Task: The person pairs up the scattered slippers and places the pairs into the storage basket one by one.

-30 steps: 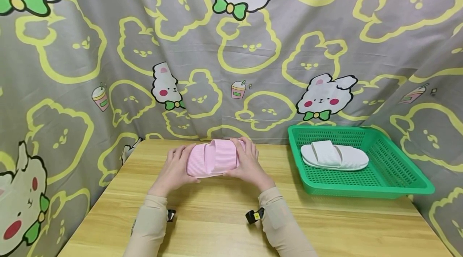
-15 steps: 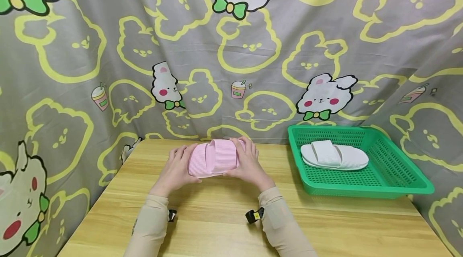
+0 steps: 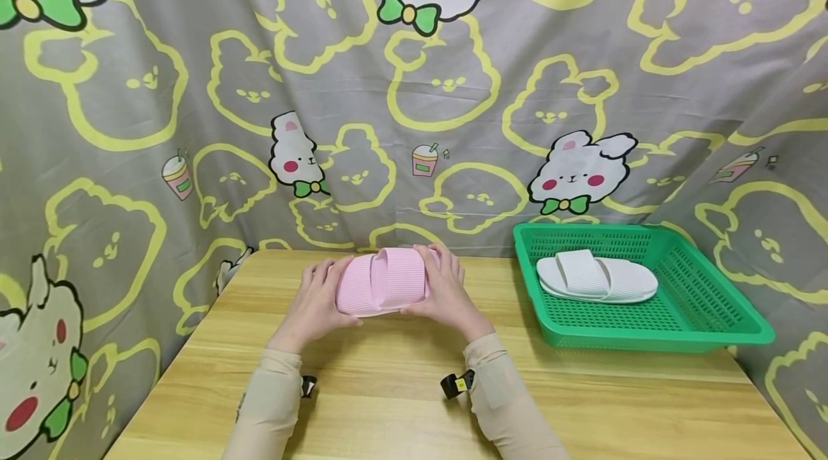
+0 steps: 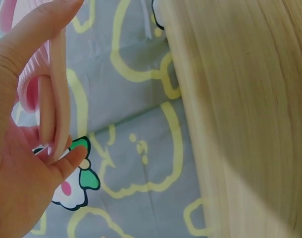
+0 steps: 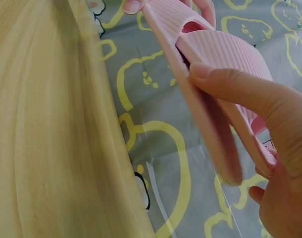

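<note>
Both hands hold a pair of pink slippers (image 3: 404, 279) above the middle of the table, ribbed straps towards the head camera. My left hand (image 3: 317, 304) grips one end, thumb below and fingers over the top. At the other end, my right hand (image 3: 448, 296) grips the pair the same way. Two soles show pressed close together in the right wrist view, where the thumb of the right hand (image 5: 284, 124) lies along the side of the pink slippers (image 5: 230, 54). In the left wrist view, the left palm (image 4: 22, 193) partly hides them.
To the right stands a green perforated basket (image 3: 653, 338) with white slippers (image 3: 630, 280) lying in its left part. Behind the wooden table (image 3: 388, 402) hangs a grey curtain (image 3: 362, 7) with cartoon animals. Black wrist cameras (image 3: 456, 384) sit under the sleeves.
Over the last second my left hand has shifted very slightly to the right along the pink slippers. The right hand's grip looks the same, and the basket's contents are unchanged.
</note>
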Motion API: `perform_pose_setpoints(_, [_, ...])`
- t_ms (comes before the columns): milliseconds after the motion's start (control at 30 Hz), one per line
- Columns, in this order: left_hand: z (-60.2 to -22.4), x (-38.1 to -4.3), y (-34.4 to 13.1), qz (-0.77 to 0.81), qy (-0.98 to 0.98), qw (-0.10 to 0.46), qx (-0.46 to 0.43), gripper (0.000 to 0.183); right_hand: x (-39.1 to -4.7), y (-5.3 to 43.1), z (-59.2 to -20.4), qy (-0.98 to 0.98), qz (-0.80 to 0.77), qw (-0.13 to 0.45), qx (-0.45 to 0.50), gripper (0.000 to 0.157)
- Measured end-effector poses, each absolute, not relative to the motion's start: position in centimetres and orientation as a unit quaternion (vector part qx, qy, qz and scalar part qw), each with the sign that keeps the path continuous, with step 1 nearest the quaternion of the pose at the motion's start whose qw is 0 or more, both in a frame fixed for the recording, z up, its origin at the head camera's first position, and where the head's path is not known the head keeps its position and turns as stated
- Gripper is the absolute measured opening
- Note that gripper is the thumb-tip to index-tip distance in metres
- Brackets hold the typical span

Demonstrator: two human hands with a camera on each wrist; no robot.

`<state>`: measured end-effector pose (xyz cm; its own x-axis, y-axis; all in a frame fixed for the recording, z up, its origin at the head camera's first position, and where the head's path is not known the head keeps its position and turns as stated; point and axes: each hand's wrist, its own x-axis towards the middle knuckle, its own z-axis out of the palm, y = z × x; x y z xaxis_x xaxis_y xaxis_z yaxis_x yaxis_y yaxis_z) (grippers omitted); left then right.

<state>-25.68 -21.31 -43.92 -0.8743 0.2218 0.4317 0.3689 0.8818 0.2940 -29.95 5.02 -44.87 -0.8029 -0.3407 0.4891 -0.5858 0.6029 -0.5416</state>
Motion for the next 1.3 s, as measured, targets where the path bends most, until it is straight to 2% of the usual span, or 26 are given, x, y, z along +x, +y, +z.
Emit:
perform_pose_setpoints(500, [-43.87,-25.62,-21.02,-0.169,-0.953,0.2,-0.153,0.121,-29.95,5.31,-44.86,-0.898,0.333,0.141,0.249,0.121])
perform_pose_setpoints(833, [-43.76,-25.56,-21.03,-0.169,-0.95,0.21,-0.158,0.121,-29.96,5.32,-44.88,-0.901,0.323,0.141,0.252,0.128])
perform_pose_setpoints(1300, [-43.43,-25.38,-20.86,-0.173,-0.951,0.203,-0.156,0.12,-30.04,5.74,-44.56,-0.893,0.328,0.168,0.257,0.119])
